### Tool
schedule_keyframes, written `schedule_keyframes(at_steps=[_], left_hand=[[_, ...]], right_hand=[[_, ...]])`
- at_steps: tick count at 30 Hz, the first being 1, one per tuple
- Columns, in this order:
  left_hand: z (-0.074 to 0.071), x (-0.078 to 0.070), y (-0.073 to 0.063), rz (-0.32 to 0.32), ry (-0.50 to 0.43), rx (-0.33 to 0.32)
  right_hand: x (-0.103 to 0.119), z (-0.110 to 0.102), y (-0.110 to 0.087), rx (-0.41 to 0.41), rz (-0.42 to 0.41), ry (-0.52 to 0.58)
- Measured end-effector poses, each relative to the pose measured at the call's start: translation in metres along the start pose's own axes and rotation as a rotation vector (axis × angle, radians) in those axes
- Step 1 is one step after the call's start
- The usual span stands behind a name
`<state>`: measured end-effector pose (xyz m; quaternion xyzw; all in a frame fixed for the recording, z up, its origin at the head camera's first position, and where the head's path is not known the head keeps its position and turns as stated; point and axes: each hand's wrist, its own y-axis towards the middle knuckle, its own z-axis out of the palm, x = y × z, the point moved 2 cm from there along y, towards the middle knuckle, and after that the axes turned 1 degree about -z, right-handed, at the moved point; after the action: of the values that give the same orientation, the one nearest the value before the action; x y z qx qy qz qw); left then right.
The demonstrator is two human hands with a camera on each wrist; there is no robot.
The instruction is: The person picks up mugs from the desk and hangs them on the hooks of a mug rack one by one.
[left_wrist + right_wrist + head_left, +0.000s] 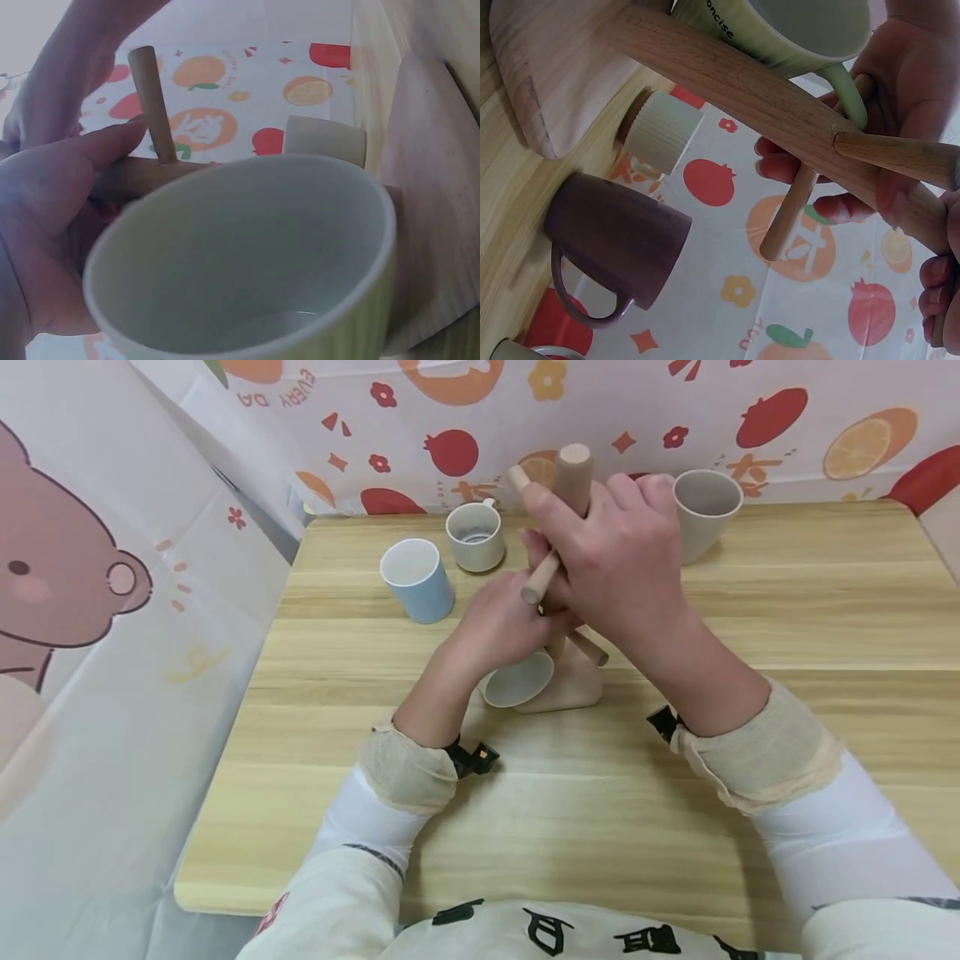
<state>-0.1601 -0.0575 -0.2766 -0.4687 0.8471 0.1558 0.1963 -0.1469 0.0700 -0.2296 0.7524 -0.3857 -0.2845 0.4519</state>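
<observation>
A wooden mug tree [574, 456], with a thick post and several round pegs, stands on a flat wooden base [573, 689]. My right hand [630, 552] grips the upper post, fingers wrapped round it among the pegs. Lower down, my left hand [498, 622] holds the post, its fingertips [776, 165] showing behind it in the right wrist view. A pale green mug [247, 255] hangs by its handle [847, 97] from a peg, mouth facing outward, just below my left hand. Part of the post is hidden by both hands in the head view.
A light blue mug [420, 589] and a small white ribbed cup [476, 539] stand at the back left of the wooden table [315, 777]. A pale grey cup [705, 514] stands back right. A dark purple mug [619, 240] shows in the right wrist view. Behind hangs a fruit-print cloth [480, 410].
</observation>
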Motion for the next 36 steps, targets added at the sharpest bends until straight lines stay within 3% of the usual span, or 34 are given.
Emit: schedule_keyframes(at_steps=[5, 10, 16, 20, 23, 27, 31, 36], left_hand=[[0.002, 0.003, 0.001, -0.032, 0.042, -0.007], [0.005, 0.003, -0.001, -0.065, 0.084, -0.037], [0.005, 0.003, -0.002, -0.075, 0.082, -0.035], [0.006, 0.003, -0.002, -0.093, 0.069, -0.027], [0.006, 0.002, -0.003, -0.110, 0.067, -0.027], [0.006, 0.001, -0.002, -0.107, 0.088, -0.027], [0.007, 0.002, -0.002, -0.116, 0.093, -0.021], [0.008, 0.002, -0.002, -0.134, 0.106, 0.001]], right_hand=[[-0.001, 0.002, -0.005, 0.008, -0.029, 0.031], [-0.009, 0.003, -0.016, -0.025, -0.110, 0.067], [-0.019, 0.004, -0.028, -0.104, -0.177, 0.182], [-0.038, 0.008, -0.045, -0.179, -0.228, 0.258], [-0.057, 0.013, -0.059, -0.244, -0.219, 0.284], [-0.086, 0.020, -0.071, -0.274, -0.112, 0.305], [-0.127, 0.030, -0.079, -0.120, -0.022, 0.216], [-0.182, 0.044, -0.089, 0.297, 0.077, 0.043]])
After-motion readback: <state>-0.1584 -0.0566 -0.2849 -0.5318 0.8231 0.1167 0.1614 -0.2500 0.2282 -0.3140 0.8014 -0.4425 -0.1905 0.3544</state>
